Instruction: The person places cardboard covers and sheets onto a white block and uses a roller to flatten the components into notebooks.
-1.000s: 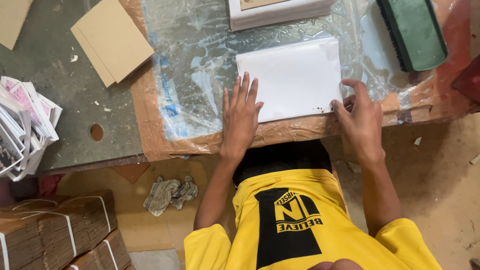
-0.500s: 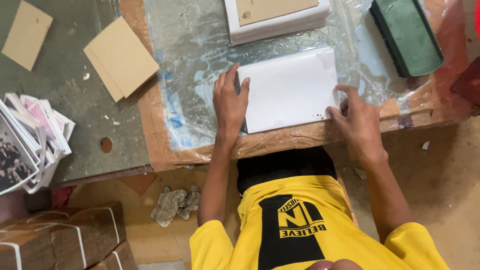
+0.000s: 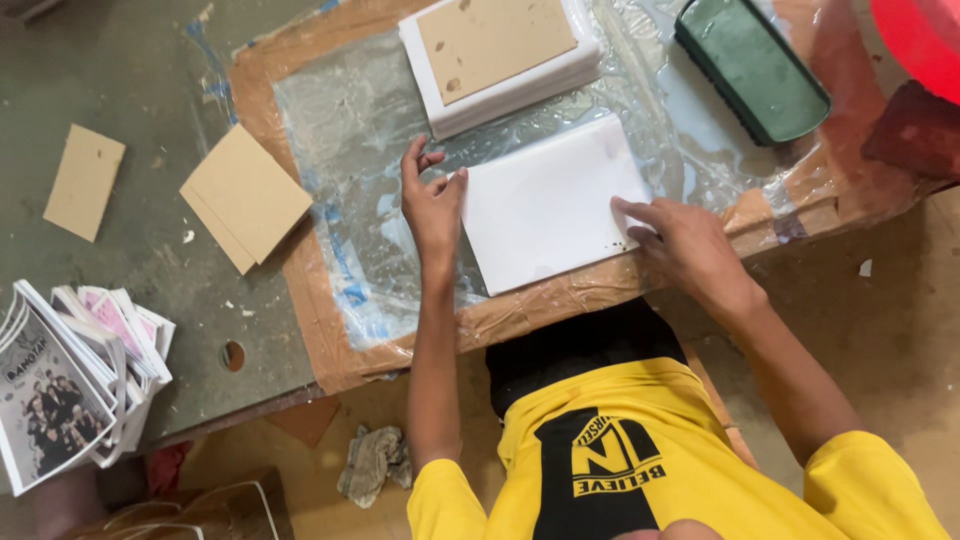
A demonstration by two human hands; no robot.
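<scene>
Currently both hands rest on a white sheet (image 3: 548, 205) lying flat on plastic film (image 3: 340, 130) spread over the desk (image 3: 150, 90). Left hand (image 3: 432, 200): unclenched, fingers loosely curled, thumb side touching the sheet's left edge; grasps nothing. Right hand (image 3: 688, 245): flat and relaxed, fingertips (image 3: 622, 205) pressing the sheet's right edge near its lower corner; no grip. Sheet sits between the two hands, slightly rotated, its near edge just inside the brown-taped desk edge (image 3: 560, 305).

Surroundings: white stack w/ brown card on top (image 3: 495, 55) just beyond the sheet, apart from both hands. Green brush (image 3: 752, 68) further right, untouched. Two cardboard pcs (image 3: 245, 195) left of the film, a smaller cardboard pc (image 3: 84, 180) further left. Printed booklets (image 3: 70, 385) fanned at the desk's left end. Crumpled rag (image 3: 373, 462) on the floor below.
</scene>
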